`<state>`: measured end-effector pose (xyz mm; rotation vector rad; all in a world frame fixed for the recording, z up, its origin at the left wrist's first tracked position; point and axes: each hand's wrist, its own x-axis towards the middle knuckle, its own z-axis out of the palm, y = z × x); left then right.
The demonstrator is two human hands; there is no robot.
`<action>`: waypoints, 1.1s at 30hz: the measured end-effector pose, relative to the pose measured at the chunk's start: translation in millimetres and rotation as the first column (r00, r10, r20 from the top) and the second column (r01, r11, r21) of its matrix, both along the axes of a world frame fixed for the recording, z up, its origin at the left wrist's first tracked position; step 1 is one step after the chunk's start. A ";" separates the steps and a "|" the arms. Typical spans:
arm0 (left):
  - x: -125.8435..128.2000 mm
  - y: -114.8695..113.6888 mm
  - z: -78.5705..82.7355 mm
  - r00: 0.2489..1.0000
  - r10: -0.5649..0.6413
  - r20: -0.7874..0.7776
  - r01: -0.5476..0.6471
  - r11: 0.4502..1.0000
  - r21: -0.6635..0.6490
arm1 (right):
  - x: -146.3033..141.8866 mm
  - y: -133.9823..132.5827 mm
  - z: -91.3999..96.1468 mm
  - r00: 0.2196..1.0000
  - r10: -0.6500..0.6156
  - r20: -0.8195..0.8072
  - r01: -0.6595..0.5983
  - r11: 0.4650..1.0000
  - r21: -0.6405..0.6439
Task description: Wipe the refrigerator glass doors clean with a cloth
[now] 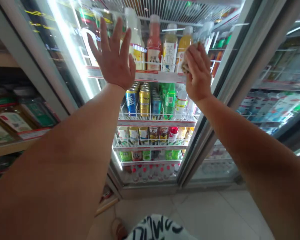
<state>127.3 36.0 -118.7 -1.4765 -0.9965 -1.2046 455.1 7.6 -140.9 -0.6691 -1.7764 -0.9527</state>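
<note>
My left hand (114,56) is raised flat with its fingers spread against the glass door (72,50) of a drinks fridge, holding nothing. My right hand (198,73) presses a small crumpled brownish cloth (185,66) against the same glass, near the door's right frame (230,66). Behind the glass, tall bottles (154,45) stand on the top shelf. Cans (144,100) fill the shelf below.
Lower fridge shelves hold more cans, cups and small water bottles (150,171). A second fridge (272,100) stands to the right. Open shelves with packaged goods (15,120) are at the left. The floor (215,213) is pale tile; my patterned shorts (157,230) show at the bottom.
</note>
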 end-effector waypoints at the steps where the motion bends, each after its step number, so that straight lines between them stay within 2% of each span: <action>1: -0.7 3.6 0.1 1.000 0.002 0.005 -0.002 1.000 0.023 | -6.6 -2.2 -4.2 0.998 0.003 0.057 0.000 0.998 -0.059; 3: -2.2 7.7 0.0 0.999 0.001 -0.035 0.001 0.998 0.066 | -19.0 -8.3 -10.1 0.972 0.035 0.234 0.007 0.984 -0.176; 5: -3.4 7.9 -0.4 0.996 -0.020 -0.088 0.029 0.994 0.106 | -26.9 -12.8 -5.4 0.942 0.043 0.332 0.029 0.977 -0.211; 6: -3.8 7.1 -0.7 0.994 -0.030 -0.100 0.042 0.992 0.121 | -28.9 -13.6 1.3 0.946 0.024 0.322 0.039 0.981 -0.188; 8: -4.1 4.4 -1.4 0.995 -0.040 -0.095 0.053 0.989 0.141 | -30.9 -12.0 18.5 0.979 -0.026 0.200 0.047 0.994 -0.099; 11: -3.6 -1.5 -2.1 0.997 -0.025 -0.073 0.031 0.996 0.088 | -35.9 -6.7 35.1 0.999 -0.043 0.025 0.043 0.999 0.018; 15: 1.1 -8.6 -1.3 0.999 -0.019 -0.034 0.017 0.999 -0.040 | -49.1 -5.0 24.5 0.996 -0.081 -0.030 0.082 0.996 0.026; 20: 6.0 -9.9 0.1 1.000 -0.011 0.021 0.014 0.994 -0.111 | -53.7 -0.5 10.3 0.995 -0.084 -0.058 0.086 0.996 0.034; 23: -16.6 -13.0 -3.2 0.992 -0.078 -0.098 0.068 0.992 -0.106 | -51.2 5.3 11.0 0.997 -0.036 -0.069 0.041 0.996 0.075; 25: -46.9 -15.0 -6.6 0.965 -0.106 -0.240 0.079 0.989 -0.122 | -50.6 4.5 11.0 0.997 -0.044 -0.068 0.051 0.994 0.093; 27: -81.7 -14.7 -10.3 0.953 -0.090 -0.288 0.048 0.987 -0.151 | -51.2 -1.4 9.7 0.994 -0.098 -0.038 0.101 0.991 0.088; 30: -119.3 -10.9 -18.2 0.987 -0.081 -0.135 0.049 0.972 -0.229 | -53.2 -14.0 6.6 0.984 -0.169 0.046 0.167 0.984 0.059; 33: -124.1 -13.1 -29.7 0.996 -0.085 -0.002 0.081 0.959 -0.271 | -52.0 -16.7 5.0 0.984 -0.152 0.094 0.146 0.987 0.067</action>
